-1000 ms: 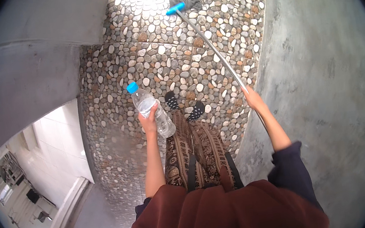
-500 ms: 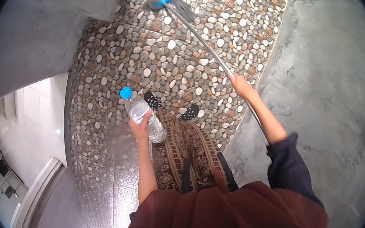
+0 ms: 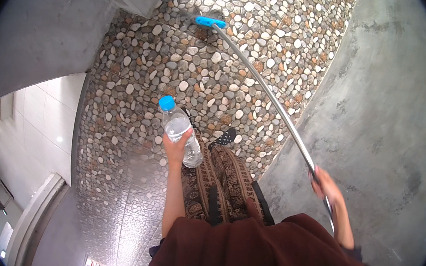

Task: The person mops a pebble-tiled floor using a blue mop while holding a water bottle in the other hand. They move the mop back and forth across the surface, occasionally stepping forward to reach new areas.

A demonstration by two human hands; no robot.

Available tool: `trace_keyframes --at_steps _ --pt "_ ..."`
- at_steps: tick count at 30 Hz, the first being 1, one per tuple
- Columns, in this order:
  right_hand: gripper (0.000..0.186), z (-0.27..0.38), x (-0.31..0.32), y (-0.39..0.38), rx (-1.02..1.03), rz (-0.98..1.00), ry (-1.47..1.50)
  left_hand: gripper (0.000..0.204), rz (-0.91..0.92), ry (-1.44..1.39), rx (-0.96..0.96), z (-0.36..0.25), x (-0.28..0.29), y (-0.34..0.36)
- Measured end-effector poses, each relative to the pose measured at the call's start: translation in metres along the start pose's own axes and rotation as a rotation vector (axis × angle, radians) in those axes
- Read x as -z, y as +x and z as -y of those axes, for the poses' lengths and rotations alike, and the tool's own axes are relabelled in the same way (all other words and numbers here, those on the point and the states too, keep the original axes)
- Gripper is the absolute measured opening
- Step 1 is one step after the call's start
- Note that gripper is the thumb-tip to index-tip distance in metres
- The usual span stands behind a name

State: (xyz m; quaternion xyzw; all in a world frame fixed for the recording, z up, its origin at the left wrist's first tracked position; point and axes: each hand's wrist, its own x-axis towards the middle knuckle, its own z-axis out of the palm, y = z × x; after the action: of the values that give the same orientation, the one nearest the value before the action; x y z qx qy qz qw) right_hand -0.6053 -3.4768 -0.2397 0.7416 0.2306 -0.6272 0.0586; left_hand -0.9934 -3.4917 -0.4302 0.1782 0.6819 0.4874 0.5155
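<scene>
My left hand [image 3: 174, 149] is wrapped round a clear plastic bottle [image 3: 176, 122] with a blue cap, nearly full of clear liquid and held tilted in front of my legs. Over on the right, my right hand [image 3: 328, 188] grips the metal pole of a mop [image 3: 272, 96] near its lower end in view. The pole slants up and away to the blue mop head [image 3: 210, 22] on the pebble-patterned floor. Grey strands show behind that head, partly hidden.
Pebble-patterned tiles [image 3: 164, 70] cover the floor ahead. A grey wall [image 3: 377, 98] runs along the right, another grey wall [image 3: 50, 41] stands at upper left. A doorway on the left shows white tiles [image 3: 39, 126]. My dark patterned shoe [image 3: 226, 137] stands below the bottle.
My right hand has drawn back toward my body and lower along the right side. The mop head has shifted nearer and turned. The bottle has moved slightly right in view, still held.
</scene>
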Motion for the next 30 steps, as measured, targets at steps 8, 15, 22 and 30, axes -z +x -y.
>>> trace_keyframes --at_steps 8,15,22,30 --pt "0.036 0.009 -0.041 -0.031 0.025 -0.176 -0.514 0.038 -0.005 0.048 0.006 -0.029 0.012 0.038" --pt "0.045 0.062 -0.136 0.13 0.596 -0.229 -0.513 0.038 -0.014 0.065 0.08 -0.043 0.043 0.057" --pt "0.04 0.176 -0.132 0.277 0.442 -0.329 -0.797 0.042 -0.036 0.194 -0.023 -0.064 0.079 0.076" --pt "0.035 -0.016 -0.11 0.15 0.359 -0.39 -0.669 0.047 -0.063 0.178 0.032 -0.064 0.077 0.094"
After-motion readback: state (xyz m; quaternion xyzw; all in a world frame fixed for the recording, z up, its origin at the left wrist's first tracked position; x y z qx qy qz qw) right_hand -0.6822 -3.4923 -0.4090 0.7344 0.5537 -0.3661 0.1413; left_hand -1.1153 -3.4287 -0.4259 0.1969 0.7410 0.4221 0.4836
